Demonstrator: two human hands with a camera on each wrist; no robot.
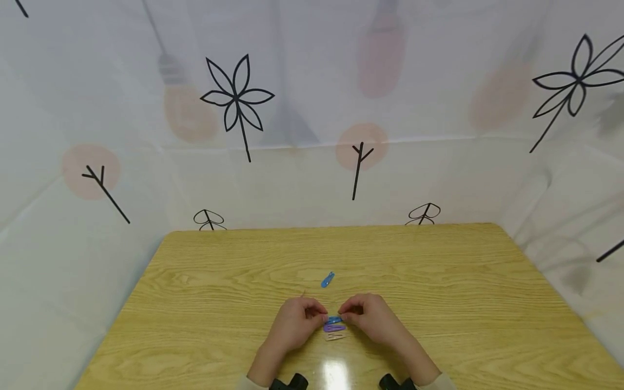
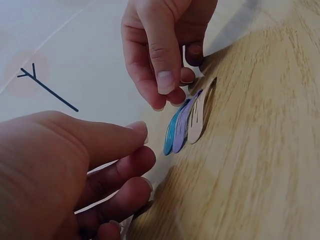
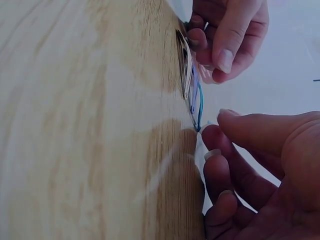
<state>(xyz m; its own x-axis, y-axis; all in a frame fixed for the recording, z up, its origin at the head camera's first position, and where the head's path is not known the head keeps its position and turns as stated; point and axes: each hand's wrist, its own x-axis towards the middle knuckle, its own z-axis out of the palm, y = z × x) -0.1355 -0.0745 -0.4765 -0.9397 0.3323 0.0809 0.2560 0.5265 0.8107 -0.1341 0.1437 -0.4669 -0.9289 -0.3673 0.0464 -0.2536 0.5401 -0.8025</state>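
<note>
- The left hand (image 1: 293, 324) is hovering at the left end of the row of clips, its fingers loosely bent, thumb and forefinger tips close together; it is gripping nothing that shows.
- The right hand (image 1: 372, 319) is facing it at the row's right end, fingers also loosely bent, thumb near forefinger, no clip visibly in its hold; whether its fingertips are touching the nearest clip cannot be told.
- A glossy blue, slender teardrop-shaped hair clip (image 1: 334, 320) is lying between both sets of fingertips, farthest from the person in the row.
- A purple hair clip of like shape (image 1: 333, 328) is lying just beside it, in the middle.
- A pale beige hair clip with an open slotted frame (image 2: 198, 120) is lying nearest the person, roughly parallel.
- A second blue hair clip (image 1: 327, 280) is resting apart, beyond the hands, at a slant.
- The yellowish wood-grain table (image 1: 219, 260) is supporting all four.
</note>
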